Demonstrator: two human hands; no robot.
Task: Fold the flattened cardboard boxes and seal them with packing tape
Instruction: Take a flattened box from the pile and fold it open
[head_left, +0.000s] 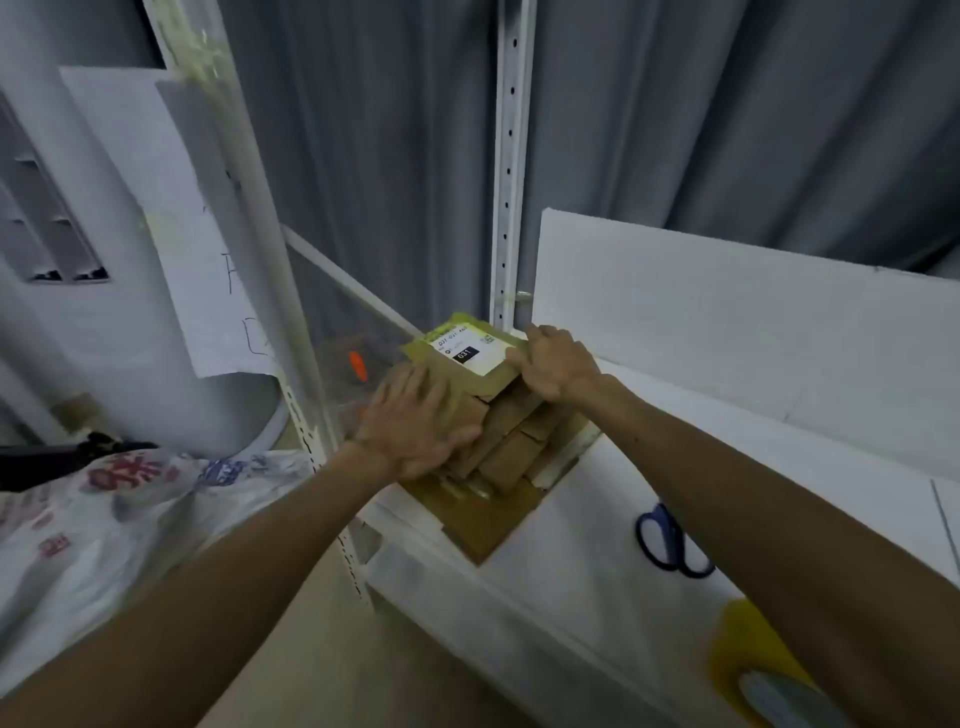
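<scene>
The white label (470, 349) on the top flattened cardboard box (485, 383) reads "031", white on black.

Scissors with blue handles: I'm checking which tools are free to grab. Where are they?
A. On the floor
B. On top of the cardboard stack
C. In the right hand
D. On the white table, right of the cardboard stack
D: the scissors lie on the white table, right of the cardboard stack, while the left hand and right hand are on that stack.

White tabletop (597, 561): cardboard stack (501, 452) at far-left corner, blue scissors (670, 540) mid, yellow tape roll (748, 644) near edge.
</scene>
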